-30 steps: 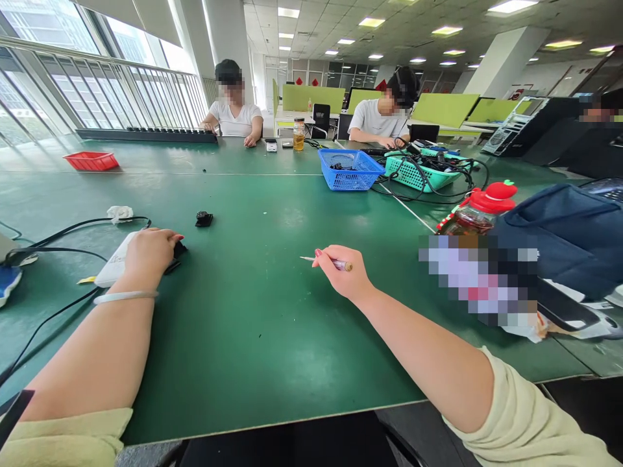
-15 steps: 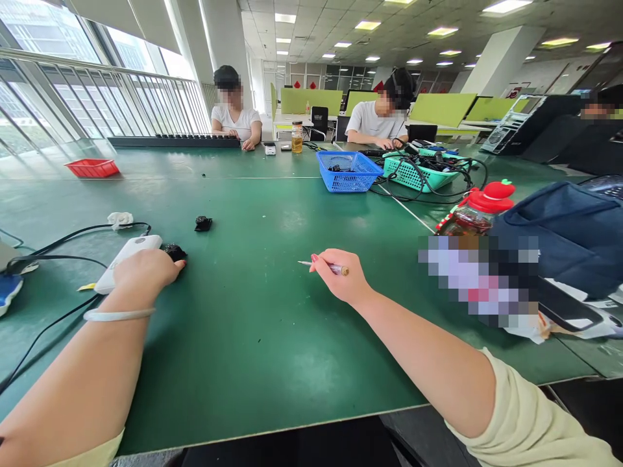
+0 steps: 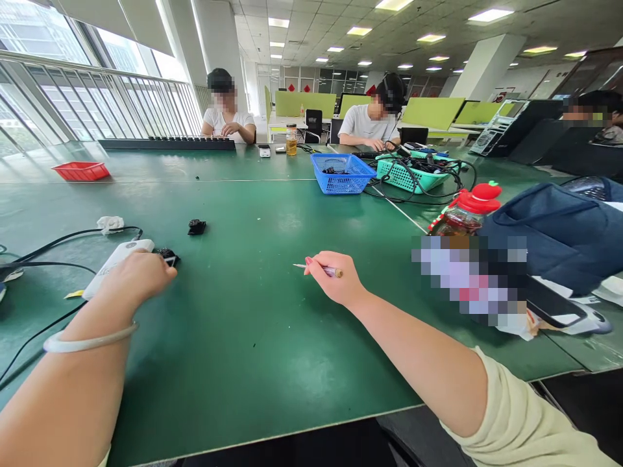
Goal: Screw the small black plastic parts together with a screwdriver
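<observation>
My right hand [image 3: 333, 282] rests on the green table [image 3: 263, 324] with its fingers closed round a small screwdriver [image 3: 317, 268] that points left. My left hand [image 3: 134, 275] lies at the left, fingers curled, its fingertips touching a small black part [image 3: 168, 255]. Beside that hand a white power bank [image 3: 114, 263] lies with a cable. A second small black part [image 3: 196, 226] sits further back on the table.
Black cables [image 3: 58, 243] and a crumpled tissue [image 3: 109, 224] lie at the left. A blue basket [image 3: 341, 172], a teal basket [image 3: 406, 174] with cables, a red tray [image 3: 80, 170], a red-capped bottle [image 3: 467, 211] and a dark blue bag [image 3: 559, 233] stand around. Other people sit at the far side.
My left hand has drawn back toward me off the black part, now touching it only with the fingertips. The view has shifted slightly. My right hand holds still.
</observation>
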